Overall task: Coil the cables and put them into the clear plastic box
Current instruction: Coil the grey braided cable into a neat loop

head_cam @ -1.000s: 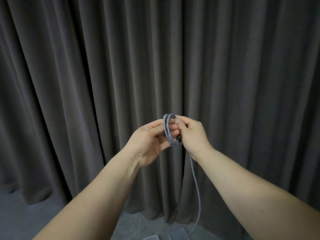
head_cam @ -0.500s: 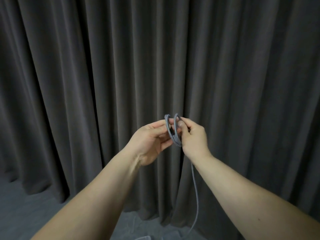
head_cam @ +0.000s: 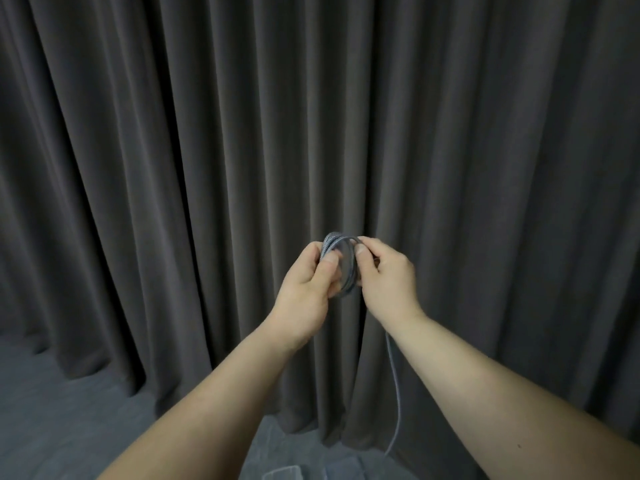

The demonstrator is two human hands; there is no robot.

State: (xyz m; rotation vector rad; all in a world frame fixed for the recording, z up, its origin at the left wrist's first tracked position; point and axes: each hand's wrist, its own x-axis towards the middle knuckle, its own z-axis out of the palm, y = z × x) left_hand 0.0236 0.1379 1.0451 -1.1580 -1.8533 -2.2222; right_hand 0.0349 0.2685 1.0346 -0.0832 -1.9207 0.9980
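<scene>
While our left hand (head_cam: 308, 282) pinches the coil (head_cam: 341, 263) at chest height before the curtain (head_cam: 173, 168), our right hand (head_cam: 386, 275) pinches its top loop; the tail (head_cam: 394, 386) hangs floorward, and slack grip could spring the loops apart.

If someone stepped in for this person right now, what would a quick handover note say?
Left hand: holds the coiled grey cable, thumb pressed on the loops.
Right hand: pinches the top of the coil, laying on a loop.
Loose tail hangs from under the right hand toward the floor.
Something clear, perhaps the plastic box, shows at the bottom edge; too little is visible to be sure.
Done: several loops wound.
Left: wind in the tail, put the coil in the box.
</scene>
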